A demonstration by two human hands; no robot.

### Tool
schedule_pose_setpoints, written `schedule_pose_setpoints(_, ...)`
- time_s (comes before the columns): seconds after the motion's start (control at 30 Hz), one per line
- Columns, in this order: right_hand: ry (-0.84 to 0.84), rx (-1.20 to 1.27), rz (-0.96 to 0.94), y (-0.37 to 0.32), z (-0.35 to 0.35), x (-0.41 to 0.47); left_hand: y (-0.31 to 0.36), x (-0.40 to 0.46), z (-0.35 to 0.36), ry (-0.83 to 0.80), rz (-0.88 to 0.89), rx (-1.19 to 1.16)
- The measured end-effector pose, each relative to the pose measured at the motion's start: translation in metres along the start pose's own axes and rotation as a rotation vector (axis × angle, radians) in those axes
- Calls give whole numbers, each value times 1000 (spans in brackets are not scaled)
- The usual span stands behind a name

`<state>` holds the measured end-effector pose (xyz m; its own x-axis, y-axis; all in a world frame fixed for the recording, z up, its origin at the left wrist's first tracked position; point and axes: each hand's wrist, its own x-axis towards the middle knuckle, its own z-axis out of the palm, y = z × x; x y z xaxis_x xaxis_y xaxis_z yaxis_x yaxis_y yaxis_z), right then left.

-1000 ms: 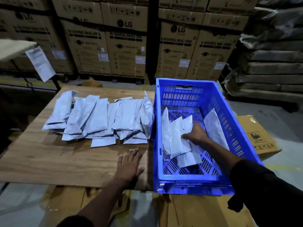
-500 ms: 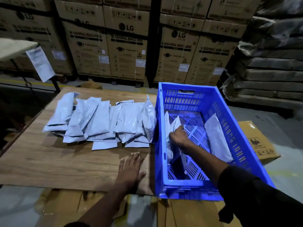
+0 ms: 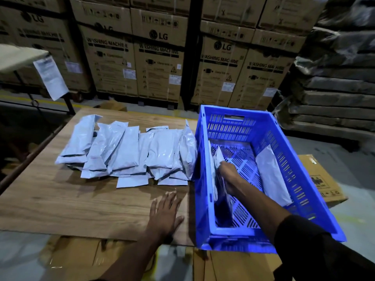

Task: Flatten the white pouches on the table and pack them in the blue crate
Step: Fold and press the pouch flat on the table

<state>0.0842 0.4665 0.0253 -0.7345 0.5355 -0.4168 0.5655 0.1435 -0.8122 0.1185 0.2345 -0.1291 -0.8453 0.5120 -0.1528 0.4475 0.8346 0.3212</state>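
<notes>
The packing step was in hand: the right hand reached into the blue crate and pressed a few white pouches upright against its left wall, though whether its grip pinched them I could not tell. One more pouch leaned on the right wall. The left hand lay spread flat on the counter, and the next move likely called for flattening a pouch from the pile beside the crate.

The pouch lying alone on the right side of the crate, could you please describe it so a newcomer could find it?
Start at the blue crate on the table's right. Inside, one white pouch leans against the right wall. Unlike the upright pouches by the left wall, which the right hand touches, it lies alone.
</notes>
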Motion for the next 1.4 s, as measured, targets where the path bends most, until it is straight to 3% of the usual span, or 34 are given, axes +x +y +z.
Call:
schedule_pose_setpoints(0.13,51,-463,-216,10,-18,-4,0,2,0,-19,-20,-3)
schedule_pose_setpoints(0.3,-119,-380,-349,47,-4,40,-1,2,2,-21,-24,-9)
schedule_pose_setpoints(0.47,-102,-241,-269,47,-14,39,-2,2,3,-6,-28,-8)
schedule_pose_setpoints(0.83,15,-680,-288,24,-6,14,-2,3,4,-32,-58,-1)
schedule_pose_setpoints(1.07,-104,-572,-210,21,6,8,2,0,1,-63,-61,-7)
schedule_pose_setpoints(1.3,-132,-870,-194,17,19,-10,2,-2,0,-56,-61,-5)
schedule_pose_setpoints(1.4,-167,-775,-152,15,14,-11,2,-2,-2,-94,-71,-33)
